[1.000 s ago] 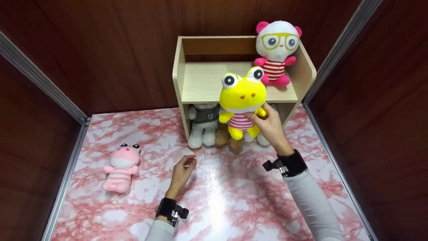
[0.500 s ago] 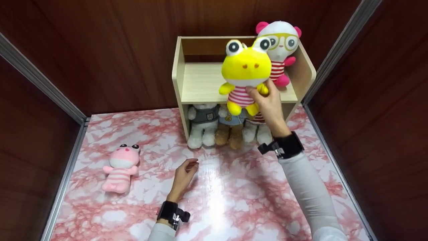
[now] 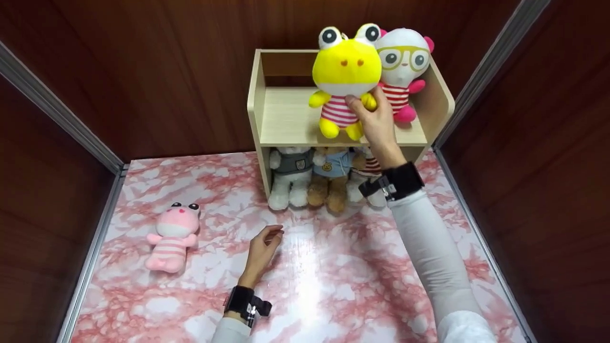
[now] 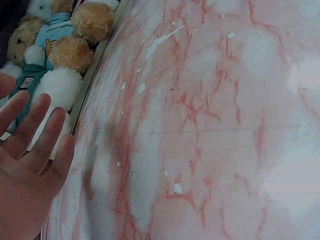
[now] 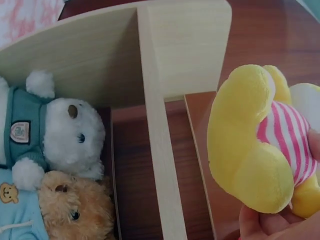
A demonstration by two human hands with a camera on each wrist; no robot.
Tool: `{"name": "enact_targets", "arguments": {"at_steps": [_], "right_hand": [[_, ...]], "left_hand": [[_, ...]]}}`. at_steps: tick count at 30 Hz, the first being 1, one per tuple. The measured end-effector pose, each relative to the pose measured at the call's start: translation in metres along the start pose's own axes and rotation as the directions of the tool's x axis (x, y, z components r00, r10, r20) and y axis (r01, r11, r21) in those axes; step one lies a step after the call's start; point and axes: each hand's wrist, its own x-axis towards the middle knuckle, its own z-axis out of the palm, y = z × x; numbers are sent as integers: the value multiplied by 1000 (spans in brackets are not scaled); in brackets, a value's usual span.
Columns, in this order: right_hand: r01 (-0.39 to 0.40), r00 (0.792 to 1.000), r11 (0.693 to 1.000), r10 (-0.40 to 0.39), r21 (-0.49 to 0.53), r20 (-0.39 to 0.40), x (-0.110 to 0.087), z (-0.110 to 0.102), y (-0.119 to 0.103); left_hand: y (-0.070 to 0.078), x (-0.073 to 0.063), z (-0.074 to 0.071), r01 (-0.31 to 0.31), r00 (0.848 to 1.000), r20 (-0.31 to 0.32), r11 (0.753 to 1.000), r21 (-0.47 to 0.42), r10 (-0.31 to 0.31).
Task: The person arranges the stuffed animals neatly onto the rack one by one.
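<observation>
My right hand (image 3: pixel 379 121) grips a yellow plush frog (image 3: pixel 347 64) by its side and arm, thumb on the pink-striped belly. The frog is upright in front of the upper shelf (image 3: pixel 288 116) of a small wooden rack, partly covering a plush panda (image 3: pixel 404 59) with yellow glasses that sits at that shelf's right end. In the right wrist view, the frog's yellow feet (image 5: pixel 240 140) face the camera. My left hand (image 3: pixel 261 250) hovers over the marbled surface before the rack, holding nothing; its fingers (image 4: pixel 37 130) are spread loosely in the left wrist view.
Three plush bears stand in the lower compartment: a white one in a grey-green top (image 3: pixel 291 178), a brown one in blue (image 3: pixel 329 176) and a striped one (image 3: pixel 371 166), partly hidden. A pink plush frog (image 3: pixel 171 238) lies at the left. Dark wooden panels (image 3: pixel 181 71) enclose the area.
My right hand has lifted the yellow frog from in front of the lower compartment to the upper shelf's height, uncovering the lower bears. The left hand has barely moved.
</observation>
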Motion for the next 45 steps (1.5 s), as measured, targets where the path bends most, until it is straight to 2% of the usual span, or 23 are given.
{"name": "enact_targets", "arguments": {"at_steps": [4,6,8,13,17,21,27,32,38,43,45], "right_hand": [[-52,998,999,51,-11,-37,14,5,6],[-71,996,997,70,-20,-49,19,8,8],[-86,995,996,84,-29,-54,23,11,11],[-147,987,988,142,-56,-76,30,16,15],[-201,977,976,194,-84,-89,34,20,18],[-245,967,966,238,-83,-86,38,25,18],[-334,939,941,327,-61,-104,44,29,18],[-376,922,925,367,-59,-126,46,29,21],[-344,932,936,331,-72,-144,46,27,25],[-253,963,963,242,-91,-114,38,24,28],[-213,975,971,204,-109,-87,32,25,28]], "left_hand": [[20,-7,-1,-5,1000,-9,1000,10,6],[23,-8,-2,2,1000,0,1000,7,-2],[17,-9,-2,6,1000,0,1000,16,-6],[-8,-12,-1,24,999,-26,1000,20,-23],[-17,-15,-3,22,1000,-20,999,-23,-22],[-19,-17,-3,25,1000,-16,998,-56,-26],[-12,-20,0,32,999,-23,998,-52,-33],[-6,-25,-3,36,999,-23,999,-41,-37],[-8,-24,-21,5,998,-59,1000,18,-4],[-2,-18,-50,-42,996,-80,997,62,47],[1,-17,-64,-42,994,-93,996,83,50]]}}
